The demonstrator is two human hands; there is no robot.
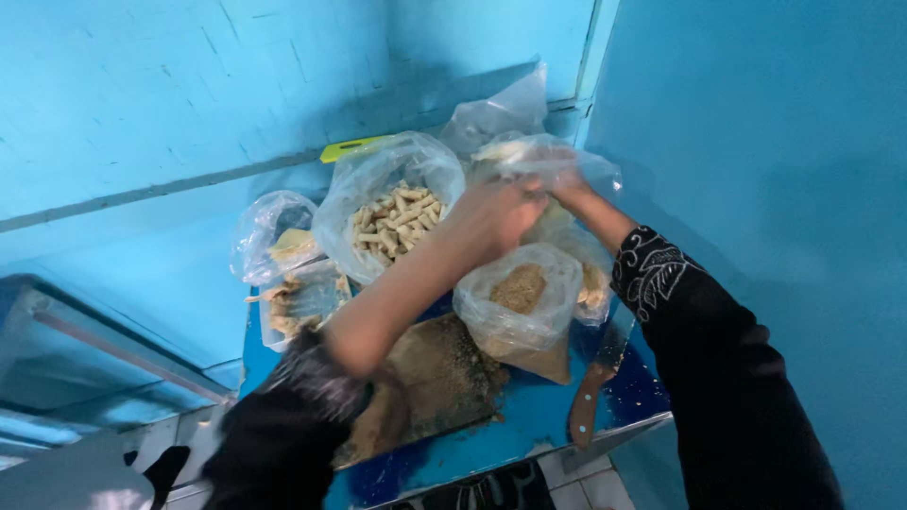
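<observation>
**Two hands working a clear bag at the back of a small blue table**

Nearest lies a knife [593, 389], set aside. Beyond, the left hand [496, 219] and right hand [570, 189] both pinch the clear bag [529, 156], lifting its mouth, beside an open bag of pale sticks [397, 217].

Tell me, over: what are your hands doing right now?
Left hand and right hand both gripping clear plastic bag. Bag of pale sticks beside. Knife at table edge, clear of hands.
</observation>
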